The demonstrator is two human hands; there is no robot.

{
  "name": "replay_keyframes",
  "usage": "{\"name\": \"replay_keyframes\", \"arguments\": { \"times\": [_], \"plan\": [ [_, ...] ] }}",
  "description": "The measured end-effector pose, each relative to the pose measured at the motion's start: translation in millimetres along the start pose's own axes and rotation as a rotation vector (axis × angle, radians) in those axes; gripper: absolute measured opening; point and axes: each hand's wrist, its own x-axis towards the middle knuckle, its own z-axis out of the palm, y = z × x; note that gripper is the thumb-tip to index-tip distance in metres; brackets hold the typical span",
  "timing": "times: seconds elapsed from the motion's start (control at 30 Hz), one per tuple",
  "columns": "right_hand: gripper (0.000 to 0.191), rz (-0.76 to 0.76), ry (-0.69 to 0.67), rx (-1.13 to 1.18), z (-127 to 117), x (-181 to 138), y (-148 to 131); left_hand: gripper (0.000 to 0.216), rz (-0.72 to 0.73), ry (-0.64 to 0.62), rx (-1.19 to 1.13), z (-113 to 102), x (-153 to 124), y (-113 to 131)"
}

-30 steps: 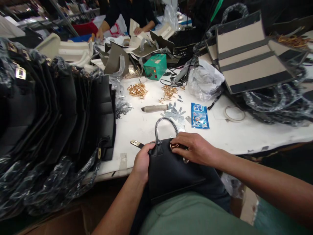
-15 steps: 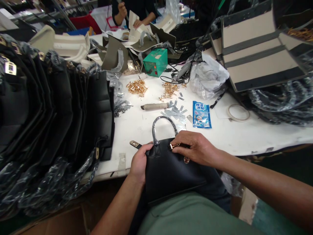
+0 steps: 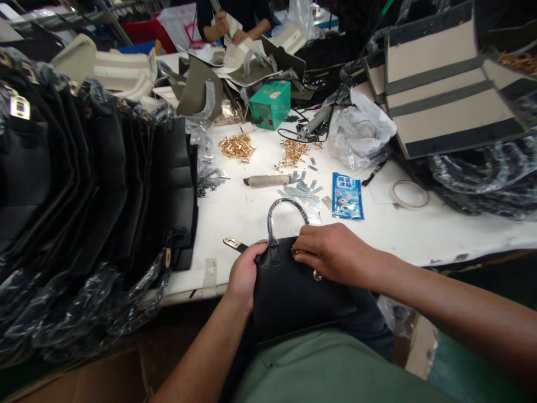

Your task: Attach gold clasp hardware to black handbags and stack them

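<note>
A black handbag (image 3: 293, 296) rests against my lap at the table's front edge, its plastic-wrapped handle (image 3: 287, 202) standing up. My left hand (image 3: 245, 274) is wrapped round the bag's upper left side, thumb near the handle base. A strap with a gold metal end plate (image 3: 235, 244) sticks out to the left of that hand. My right hand (image 3: 331, 252) pinches a small gold metal fitting (image 3: 297, 252) against the bag's upper front; the fingers cover most of it. Below the right fingers hangs a small round shiny piece (image 3: 318, 275).
Stacked black bags (image 3: 104, 184) fill the left side. Gold fittings lie in two piles (image 3: 237, 148), beside metal plates (image 3: 308, 193), a wrapped blade tool (image 3: 267, 180), a green box (image 3: 271, 104) and a blue packet (image 3: 347, 196). Bag panels (image 3: 448, 78) are heaped right. A co-worker's hands (image 3: 239, 36) are opposite.
My right fingers have closed further over the gold fitting, which shows less now. The whole view has shifted slightly. Across the table, the co-worker's hands have moved with a pale piece.
</note>
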Motion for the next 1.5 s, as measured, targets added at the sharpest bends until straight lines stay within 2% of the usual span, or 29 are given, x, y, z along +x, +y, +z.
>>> {"name": "replay_keyframes", "arguments": {
  "times": [0.07,0.37,0.73,0.93,1.07,1.23,1.33,1.5],
  "plan": [
    [0.012,-0.011,-0.028,-0.028,-1,0,-1,0.013,-0.018,-0.062,-0.021,-2,1,-1],
    [0.02,-0.014,-0.031,-0.086,4,-1,-3,0.016,0.036,-0.112,-0.017,-4,2,-3],
    [0.018,0.035,-0.037,-0.123,14,7,-5,0.02,0.049,-0.094,-0.008,-4,-1,-2],
    [0.017,0.014,-0.057,-0.053,13,4,-4,0.025,0.107,-0.165,0.263,-10,-9,-2],
    [0.018,-0.012,-0.061,-0.015,10,1,-3,0.025,0.187,-0.093,0.406,-8,-10,-3],
    [0.015,0.061,0.016,0.024,13,1,0,0.027,0.226,-0.057,0.425,-4,-8,-5],
    [0.014,0.016,0.038,0.061,15,1,3,0.029,0.228,-0.056,0.416,-6,-7,-7],
    [0.013,-0.077,-0.001,0.052,13,5,4,0.026,0.265,-0.035,0.426,-10,-6,-9]
  ]
}}
